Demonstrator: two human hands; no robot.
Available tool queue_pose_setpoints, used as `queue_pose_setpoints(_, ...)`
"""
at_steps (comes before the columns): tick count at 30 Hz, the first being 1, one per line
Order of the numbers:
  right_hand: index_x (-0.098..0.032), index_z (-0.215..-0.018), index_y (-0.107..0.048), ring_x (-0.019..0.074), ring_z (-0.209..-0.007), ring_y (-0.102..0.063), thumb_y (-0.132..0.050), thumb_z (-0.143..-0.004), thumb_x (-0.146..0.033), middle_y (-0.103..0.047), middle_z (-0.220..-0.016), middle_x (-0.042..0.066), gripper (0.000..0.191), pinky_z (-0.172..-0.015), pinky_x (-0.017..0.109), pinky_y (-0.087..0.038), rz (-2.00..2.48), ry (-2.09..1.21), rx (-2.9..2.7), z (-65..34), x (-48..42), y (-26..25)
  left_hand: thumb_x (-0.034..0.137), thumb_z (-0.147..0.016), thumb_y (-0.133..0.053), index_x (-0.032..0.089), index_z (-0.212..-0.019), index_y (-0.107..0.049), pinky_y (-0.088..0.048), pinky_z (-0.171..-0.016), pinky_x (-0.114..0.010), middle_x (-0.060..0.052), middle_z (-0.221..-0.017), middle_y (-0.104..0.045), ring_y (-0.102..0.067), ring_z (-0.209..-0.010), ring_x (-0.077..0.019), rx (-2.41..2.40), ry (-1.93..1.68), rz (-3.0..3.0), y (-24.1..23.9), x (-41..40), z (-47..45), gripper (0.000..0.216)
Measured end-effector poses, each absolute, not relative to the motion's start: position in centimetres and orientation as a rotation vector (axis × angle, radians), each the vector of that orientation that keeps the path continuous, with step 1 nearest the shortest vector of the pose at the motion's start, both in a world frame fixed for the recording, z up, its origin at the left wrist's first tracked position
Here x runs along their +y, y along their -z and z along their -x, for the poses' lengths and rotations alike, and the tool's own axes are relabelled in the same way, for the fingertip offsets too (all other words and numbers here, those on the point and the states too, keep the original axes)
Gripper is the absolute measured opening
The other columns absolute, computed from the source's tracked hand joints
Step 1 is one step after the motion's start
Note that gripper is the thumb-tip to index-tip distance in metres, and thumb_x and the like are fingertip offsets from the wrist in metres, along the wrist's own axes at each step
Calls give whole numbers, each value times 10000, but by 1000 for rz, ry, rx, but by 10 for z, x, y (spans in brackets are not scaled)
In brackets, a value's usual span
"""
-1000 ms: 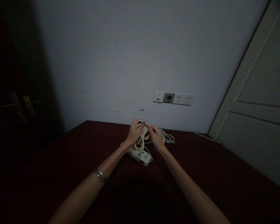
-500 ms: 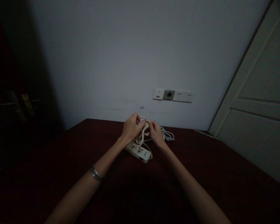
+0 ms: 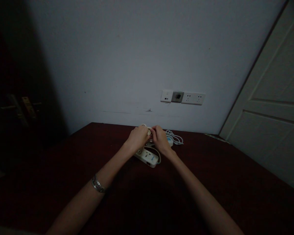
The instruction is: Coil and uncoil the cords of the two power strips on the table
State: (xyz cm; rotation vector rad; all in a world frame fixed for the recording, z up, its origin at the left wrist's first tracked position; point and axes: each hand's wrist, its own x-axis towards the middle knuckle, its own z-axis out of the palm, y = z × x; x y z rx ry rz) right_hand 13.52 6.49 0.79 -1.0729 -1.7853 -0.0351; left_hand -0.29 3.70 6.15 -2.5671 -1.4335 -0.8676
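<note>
My left hand point(image 3: 138, 137) is closed around a bunched white power cord point(image 3: 144, 125) above the table. Close beside it, my right hand point(image 3: 160, 138) pinches the same cord, its fingertips nearly meeting the left ones. Much of the bundle is hidden behind my fingers. Below my hands a white power strip point(image 3: 149, 158) lies on the table, its far end covered by my left hand. The cord curves out from the strip's near right end. A metal bracelet point(image 3: 97, 184) circles my left wrist.
Behind my right hand lies a coiled white cable point(image 3: 177, 139) with a pale block on the dark red table point(image 3: 198, 169). Wall sockets point(image 3: 193, 98) sit above the table's back edge. A white panelled door point(image 3: 271, 127) stands at right, a dark door handle point(image 3: 29, 106) at left.
My hands have come closer together, the right one shifting left and turning inward. The cord loops that hung between them are now mostly covered. The view has tilted slightly.
</note>
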Motion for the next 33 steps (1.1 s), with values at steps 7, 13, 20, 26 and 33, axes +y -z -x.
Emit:
queue_pose_setpoints(7,-169,-883,-536,210,-793,-520,-298,-912,-287,-574,-846,104,266,-757,336,-405,1087,88,-1840,-140,67,-6,157,-796,-481,109,-796,-631,-438,-715,-341,-146,-762,-634,-622,-773,-258,-1323,747,2558,-56,37,-7,157)
queue_pose_setpoints(13,-156,-924,-571,214,-851,-538,-308,-906,-266,-603,-890,117,285,-797,330,-399,1057,78,-1841,-146,73,-5,95,-791,-437,69,-909,-614,-432,-662,-338,-175,-797,-635,-624,-767,-278,-1144,585,2553,-51,48,-8,214)
queue_pose_setpoints(20,-155,-840,-612,189,-756,-551,-391,-868,-315,-629,-812,86,274,-734,305,-391,1158,-100,-1750,-157,80,-6,122,-840,-401,51,-972,-576,-423,-622,-307,-180,-876,-619,-626,-736,-246,-1007,461,2546,-49,53,-6,231)
queue_pose_setpoints(26,-143,-777,-626,164,-677,-531,-470,-798,-436,-621,-711,35,333,-656,271,-398,1059,-413,-1691,-170,89,-3,137,-856,-388,45,-971,-569,-419,-587,-304,-179,-852,-619,-622,-707,-241,-865,439,2523,-40,61,-5,233)
queue_pose_setpoints(33,-140,-786,-630,167,-724,-539,-471,-785,-471,-623,-740,34,367,-704,274,-408,1010,-445,-1707,-173,97,5,103,-842,-387,56,-956,-559,-420,-555,-269,-149,-817,-630,-633,-705,-216,-795,350,2456,-40,59,-5,211)
